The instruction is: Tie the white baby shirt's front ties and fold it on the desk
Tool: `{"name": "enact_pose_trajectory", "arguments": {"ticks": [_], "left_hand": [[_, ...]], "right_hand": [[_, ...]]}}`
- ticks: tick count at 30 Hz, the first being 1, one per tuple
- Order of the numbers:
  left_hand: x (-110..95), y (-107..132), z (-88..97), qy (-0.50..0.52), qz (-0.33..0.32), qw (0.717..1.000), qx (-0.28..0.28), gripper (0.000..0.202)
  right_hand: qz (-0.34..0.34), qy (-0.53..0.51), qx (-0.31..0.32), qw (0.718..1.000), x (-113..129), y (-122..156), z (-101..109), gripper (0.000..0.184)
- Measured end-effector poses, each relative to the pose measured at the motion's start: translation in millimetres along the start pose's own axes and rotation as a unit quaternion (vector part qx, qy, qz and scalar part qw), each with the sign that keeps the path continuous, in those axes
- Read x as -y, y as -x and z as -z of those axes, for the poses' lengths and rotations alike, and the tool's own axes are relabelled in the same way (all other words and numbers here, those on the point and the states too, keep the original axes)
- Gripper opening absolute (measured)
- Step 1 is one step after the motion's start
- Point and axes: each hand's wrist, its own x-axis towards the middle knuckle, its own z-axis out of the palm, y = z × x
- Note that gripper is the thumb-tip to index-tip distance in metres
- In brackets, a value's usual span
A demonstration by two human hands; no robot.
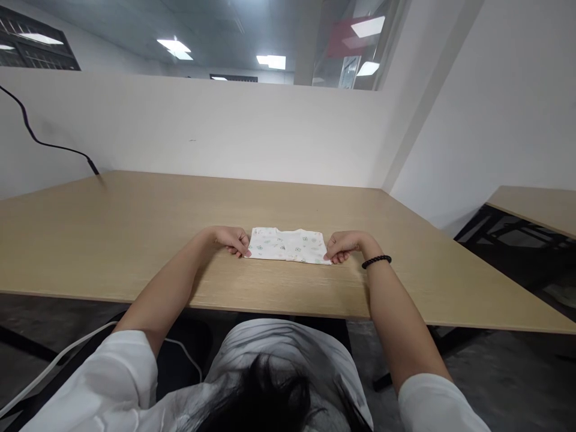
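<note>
A folded white cloth (288, 245) with a small coloured print lies flat on the wooden table (279, 288), forming a wide rectangle with a shallow notch in its far edge. It may be a small garment, but the folds hide its full shape. At its near left corner my left hand (234, 241) is closed, thumb and fingers pinching the edge. My right hand (341, 245) pinches the near right corner in the same way. A dark beaded bracelet (377, 261) circles my right wrist.
Behind the table rises a white partition (243, 132) with a window above it. A black cable (58, 146) hangs down to the table's far left corner. To the right stands another table (540, 207) with a dark frame. A white cord (58, 360) runs low at the left.
</note>
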Motion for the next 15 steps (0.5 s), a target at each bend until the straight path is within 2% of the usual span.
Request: {"name": "enact_pose_trajectory", "arguments": {"ticks": [2, 4, 6, 7, 9, 10, 11, 13, 15], "left_hand": [[0, 1, 0.8, -0.008, 0.006, 1.000, -0.007, 0.040], [-1, 1, 1.0, -0.013, -0.007, 0.999, -0.040, 0.042], [-4, 0, -0.7, -0.010, -0.042, 0.989, -0.145, 0.045], [-7, -3, -2.6, -0.006, -0.065, 0.972, -0.224, 0.047], [-14, -10, -9.1, -0.004, -0.111, 0.915, -0.389, 0.044], [-17, -14, -13.6, -0.011, -0.133, 0.881, -0.453, 0.040], [-20, -19, -18.8, -0.025, -0.156, 0.855, -0.494, 0.036], [-26, -30, -30.2, -0.078, -0.208, 0.832, -0.509, 0.032], [-29, -40, -41.2, -0.152, -0.266, 0.835, -0.458, 0.031]], "right_hand": [[0.011, 0.007, -0.002, 1.000, -3, 4, 3, 0.042], [0.040, 0.021, -0.033, 0.998, -6, 7, 5, 0.041], [0.091, 0.043, -0.133, 0.986, -5, 4, 5, 0.041], [0.117, 0.056, -0.214, 0.968, -3, 0, 4, 0.040], [0.168, 0.083, -0.387, 0.903, 5, -14, -4, 0.037], [0.194, 0.098, -0.450, 0.867, 10, -22, -10, 0.036], [0.227, 0.114, -0.482, 0.839, 15, -31, -17, 0.037], [0.308, 0.155, -0.470, 0.813, 25, -47, -31, 0.036], [0.374, 0.192, -0.422, 0.803, 31, -58, -42, 0.028]]}}
